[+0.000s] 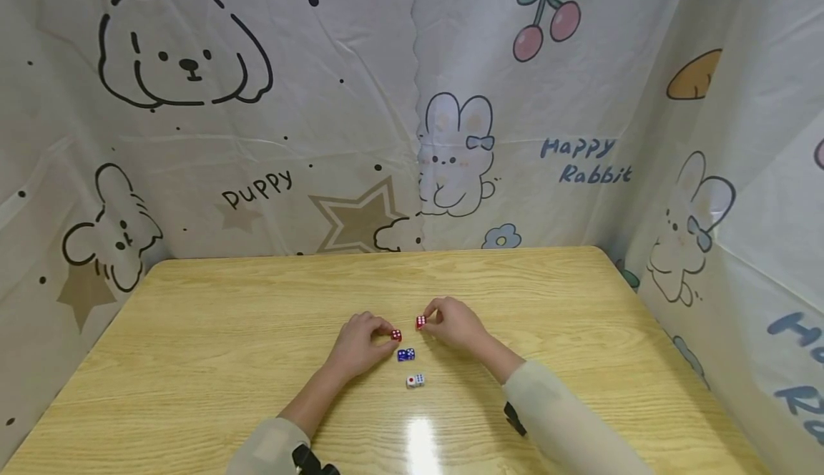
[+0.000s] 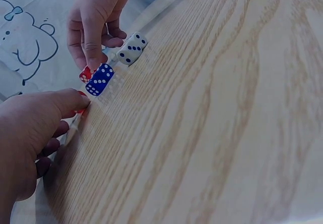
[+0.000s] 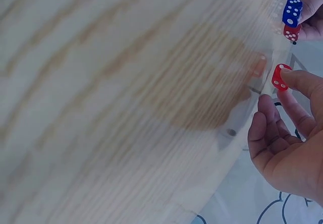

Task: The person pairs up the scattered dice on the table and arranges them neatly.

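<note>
Near the middle of the table, my left hand (image 1: pixel 357 348) pinches a red die (image 1: pixel 396 335) with white dots between thumb and fingertips. To its right and slightly farther back, my right hand (image 1: pixel 454 323) pinches another red die (image 1: pixel 421 322), its thumb and forefinger on it in the right wrist view. A small gap separates the two red dice. Just in front of the left one sits a pair of blue dice (image 1: pixel 405 355), side by side. Closer to me is a pair of white dice (image 1: pixel 415 381), also touching, one showing a big red dot.
The wood-grain table (image 1: pixel 225 360) stretches to both sides of the hands. A printed cloth (image 1: pixel 360 117) hangs behind its back edge and along the sides. Dark straps (image 1: pixel 515 418) sit on both sleeves. Light glares on the tabletop in front of the white dice.
</note>
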Available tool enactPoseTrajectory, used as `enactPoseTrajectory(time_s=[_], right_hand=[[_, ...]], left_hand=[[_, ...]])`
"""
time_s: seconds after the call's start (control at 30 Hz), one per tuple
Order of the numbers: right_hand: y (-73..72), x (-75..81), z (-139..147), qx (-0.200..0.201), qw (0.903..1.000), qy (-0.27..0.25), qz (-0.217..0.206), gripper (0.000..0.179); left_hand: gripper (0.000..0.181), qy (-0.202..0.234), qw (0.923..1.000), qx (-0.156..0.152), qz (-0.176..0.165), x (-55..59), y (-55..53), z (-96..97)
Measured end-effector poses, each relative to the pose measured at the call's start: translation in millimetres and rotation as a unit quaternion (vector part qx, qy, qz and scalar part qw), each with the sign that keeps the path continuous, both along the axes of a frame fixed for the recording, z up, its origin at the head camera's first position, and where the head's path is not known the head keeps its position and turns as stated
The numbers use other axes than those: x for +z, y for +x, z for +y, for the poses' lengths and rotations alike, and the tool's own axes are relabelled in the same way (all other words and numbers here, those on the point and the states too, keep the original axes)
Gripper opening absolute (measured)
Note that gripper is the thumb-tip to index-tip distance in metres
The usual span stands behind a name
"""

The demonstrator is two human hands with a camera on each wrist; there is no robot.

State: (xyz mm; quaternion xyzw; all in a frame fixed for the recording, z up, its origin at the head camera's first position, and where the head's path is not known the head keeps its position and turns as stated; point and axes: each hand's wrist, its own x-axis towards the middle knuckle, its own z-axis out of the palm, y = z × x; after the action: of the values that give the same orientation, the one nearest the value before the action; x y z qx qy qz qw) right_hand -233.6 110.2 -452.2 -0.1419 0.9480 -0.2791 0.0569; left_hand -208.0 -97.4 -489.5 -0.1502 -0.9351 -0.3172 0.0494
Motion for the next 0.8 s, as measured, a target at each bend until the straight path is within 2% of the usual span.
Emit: enactPoseTrajectory(time_s=[0.4,0.63,0.8], right_hand=[[5.4,-0.6,-5.1,0.017,0.9998,-0.009,-0.001,0.018],[7.4,-1.8,-9.0,0.023,0.9997,-0.003,-0.003,0.016],[10.3,-0.1,-10.8,0.029,0.9996,-0.006,-0.004,0.017]], left_hand=[[0.02,0.005,1.0,0.003,0.0,-2.8,-1.8,0.0],[0.018,0.002,0.9999,-0.001,0.01,-3.8,-1.7,0.0],[0.019,0.003,1.0,0.002,0.0,-3.2,-1.4,-0.1]])
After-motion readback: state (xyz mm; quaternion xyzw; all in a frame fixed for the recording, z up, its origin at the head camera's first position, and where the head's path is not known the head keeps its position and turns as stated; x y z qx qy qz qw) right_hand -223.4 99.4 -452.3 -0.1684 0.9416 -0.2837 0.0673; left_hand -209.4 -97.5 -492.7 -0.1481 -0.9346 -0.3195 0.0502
